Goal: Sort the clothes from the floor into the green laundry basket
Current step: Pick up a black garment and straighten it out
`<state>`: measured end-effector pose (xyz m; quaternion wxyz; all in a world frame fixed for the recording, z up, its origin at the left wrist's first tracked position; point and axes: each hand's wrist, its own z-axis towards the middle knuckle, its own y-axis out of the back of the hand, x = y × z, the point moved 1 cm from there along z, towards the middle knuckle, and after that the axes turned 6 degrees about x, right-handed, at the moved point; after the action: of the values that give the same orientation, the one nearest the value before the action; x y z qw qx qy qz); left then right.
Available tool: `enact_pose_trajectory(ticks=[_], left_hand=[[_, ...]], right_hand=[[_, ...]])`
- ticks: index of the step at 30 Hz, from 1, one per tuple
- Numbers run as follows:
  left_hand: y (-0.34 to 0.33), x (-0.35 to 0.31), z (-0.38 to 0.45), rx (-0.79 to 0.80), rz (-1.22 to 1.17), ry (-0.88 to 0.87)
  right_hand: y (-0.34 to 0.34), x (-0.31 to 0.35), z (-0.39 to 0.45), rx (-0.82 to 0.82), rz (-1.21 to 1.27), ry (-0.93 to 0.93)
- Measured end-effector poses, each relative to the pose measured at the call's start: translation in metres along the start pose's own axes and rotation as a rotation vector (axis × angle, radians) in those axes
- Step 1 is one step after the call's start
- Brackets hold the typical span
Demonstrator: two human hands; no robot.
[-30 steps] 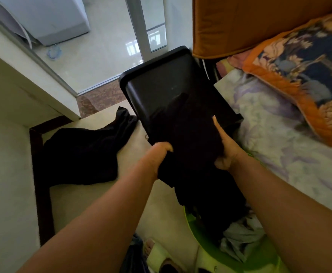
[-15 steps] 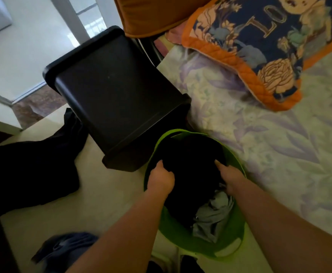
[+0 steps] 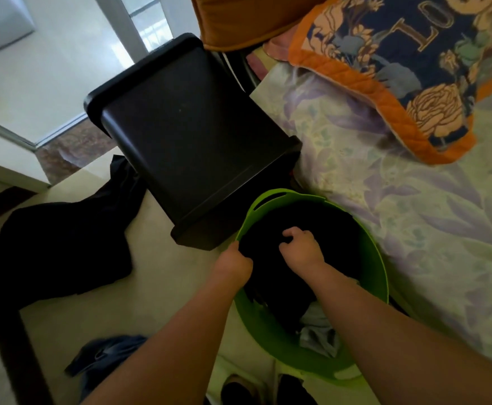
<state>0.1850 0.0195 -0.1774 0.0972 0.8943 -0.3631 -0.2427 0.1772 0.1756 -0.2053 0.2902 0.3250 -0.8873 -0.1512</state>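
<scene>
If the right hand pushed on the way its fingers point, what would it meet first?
The right hand already rests on the black garment in the green laundry basket; pushing on, it would probably reach the basket's far rim, though depth is unclear.

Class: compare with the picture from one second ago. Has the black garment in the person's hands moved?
Yes. The black garment has gone down: then it was held up in front of the black bin; now it lies inside the green basket, both hands on it.

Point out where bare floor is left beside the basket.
Bare floor lies between the dark garment, blue garment and green basket. Crowded: the black bin touches the basket; both hands fill it.
</scene>
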Motion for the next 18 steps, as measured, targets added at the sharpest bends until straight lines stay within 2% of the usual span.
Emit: enact_pose_trajectory(ticks=[8,13,18], left_hand=[[0.062,0.071,-0.008,-0.096,-0.092,0.047],[0.115,0.157,-0.029,-0.161,-0.213,0.136],[0.175,0.246,-0.053,-0.229,-0.367,0.228]], right_hand=[[-0.075,0.080,-0.017,0.021,-0.142,0.093],[-0.142,0.138,-0.036,0.158,-0.247,0.180],[-0.203,0.199,-0.052,0.285,-0.251,0.225]])
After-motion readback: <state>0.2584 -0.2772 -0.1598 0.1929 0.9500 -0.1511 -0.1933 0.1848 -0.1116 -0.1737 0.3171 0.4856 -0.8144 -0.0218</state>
